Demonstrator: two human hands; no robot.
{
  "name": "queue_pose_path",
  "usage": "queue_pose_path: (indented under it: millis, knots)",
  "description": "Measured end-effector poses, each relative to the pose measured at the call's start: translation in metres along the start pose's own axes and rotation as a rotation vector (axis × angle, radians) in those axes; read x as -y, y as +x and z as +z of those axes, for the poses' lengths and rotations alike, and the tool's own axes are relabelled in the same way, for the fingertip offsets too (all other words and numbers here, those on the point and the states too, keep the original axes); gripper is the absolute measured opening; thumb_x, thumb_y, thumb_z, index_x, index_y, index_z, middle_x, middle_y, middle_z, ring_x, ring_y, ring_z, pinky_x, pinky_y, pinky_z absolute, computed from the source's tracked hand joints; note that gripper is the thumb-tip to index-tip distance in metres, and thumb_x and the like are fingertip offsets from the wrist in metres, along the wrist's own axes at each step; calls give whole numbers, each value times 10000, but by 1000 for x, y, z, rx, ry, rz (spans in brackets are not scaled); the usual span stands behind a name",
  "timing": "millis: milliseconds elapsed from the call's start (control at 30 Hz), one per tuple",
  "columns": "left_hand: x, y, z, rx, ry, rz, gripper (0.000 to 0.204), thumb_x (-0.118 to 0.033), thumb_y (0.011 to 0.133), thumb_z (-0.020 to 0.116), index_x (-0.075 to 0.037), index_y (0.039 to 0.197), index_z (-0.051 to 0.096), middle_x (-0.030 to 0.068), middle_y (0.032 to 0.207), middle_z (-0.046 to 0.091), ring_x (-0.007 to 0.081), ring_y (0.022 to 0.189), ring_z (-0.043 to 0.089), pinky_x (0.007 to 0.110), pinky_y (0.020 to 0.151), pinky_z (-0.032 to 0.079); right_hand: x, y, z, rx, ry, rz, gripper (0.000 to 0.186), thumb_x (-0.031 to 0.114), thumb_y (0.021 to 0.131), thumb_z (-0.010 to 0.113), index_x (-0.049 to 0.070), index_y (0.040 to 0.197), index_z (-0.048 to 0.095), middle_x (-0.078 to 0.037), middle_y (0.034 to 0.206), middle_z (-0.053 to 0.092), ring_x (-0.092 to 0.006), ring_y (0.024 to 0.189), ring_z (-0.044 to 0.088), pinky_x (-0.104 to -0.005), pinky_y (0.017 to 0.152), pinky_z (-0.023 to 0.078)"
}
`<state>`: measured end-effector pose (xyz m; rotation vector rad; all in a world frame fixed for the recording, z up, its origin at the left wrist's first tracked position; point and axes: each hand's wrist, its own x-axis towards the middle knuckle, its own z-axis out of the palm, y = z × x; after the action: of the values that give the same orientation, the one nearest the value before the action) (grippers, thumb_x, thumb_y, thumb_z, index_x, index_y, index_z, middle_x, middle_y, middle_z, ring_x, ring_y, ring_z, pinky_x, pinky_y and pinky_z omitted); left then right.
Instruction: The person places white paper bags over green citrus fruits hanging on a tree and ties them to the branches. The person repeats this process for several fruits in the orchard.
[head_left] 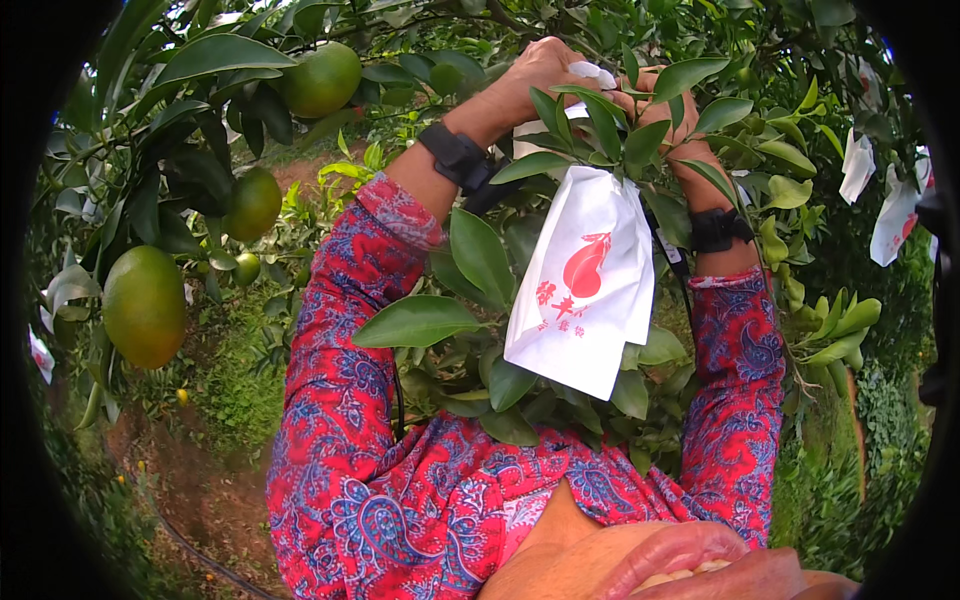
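Observation:
My left hand (545,78) is raised among the branches at the top, its fingers closed on crumpled white paper (592,75), apparently the top of a bag. My right hand (665,108) is just to its right, fingers curled and partly behind leaves, so what it grips is unclear. Below both hands hangs a white paper bag (575,275) with a red fruit print, with glossy green leaves (480,255) around it. Another white piece behind the leaves is partly hidden.
Large green citrus fruits (145,305) hang on branches at the left. More white bags (892,220) hang in the foliage at the right. A thin dark hose (185,545) lies on the soil and grass below left.

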<state>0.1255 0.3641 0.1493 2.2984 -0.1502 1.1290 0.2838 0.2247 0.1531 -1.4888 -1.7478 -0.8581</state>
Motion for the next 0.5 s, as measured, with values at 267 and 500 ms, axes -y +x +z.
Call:
queue_pose_path:
  millis: [267,500]
  knots:
    - [-7,-10,6,-37,43,-54,239,-169,756,715,11,911,742,54,674,679,67,578,566,280,558,480,0,-6,4,0,317,233,255,278,730,755,41,818,717,-118,704,665,-259,649,651,-374,625,504]
    - [-3,-7,15,-231,-203,-196,241,-223,732,730,18,749,725,71,552,623,76,480,515,295,483,449,-4,-7,19,81,339,312,284,206,815,781,-19,900,631,-43,778,659,-122,684,601,-286,617,493]
